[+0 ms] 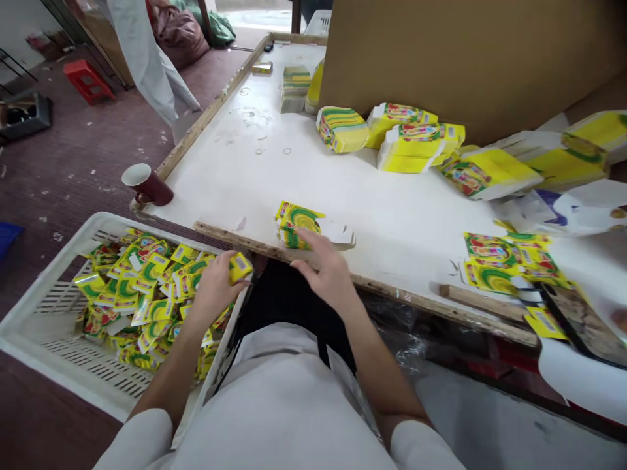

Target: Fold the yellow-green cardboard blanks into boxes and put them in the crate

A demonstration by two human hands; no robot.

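My left hand (215, 282) is closed around a small folded yellow box (241, 266), held over the right rim of a white plastic crate (59, 287) filled with several folded yellow-green boxes (142, 294). My right hand (326, 267) rests with curled fingers on a short stack of flat yellow-green box blanks (296, 225) at the near edge of the white table (372, 196); I cannot tell whether it grips one.
A dark red cup (145, 184) stands at the table's left corner. Bundles of flat blanks (416, 140) lie at the back by a brown cardboard sheet (465, 59). More blanks (509, 264) lie at the right. A person in white (147, 59) stands at the far left.
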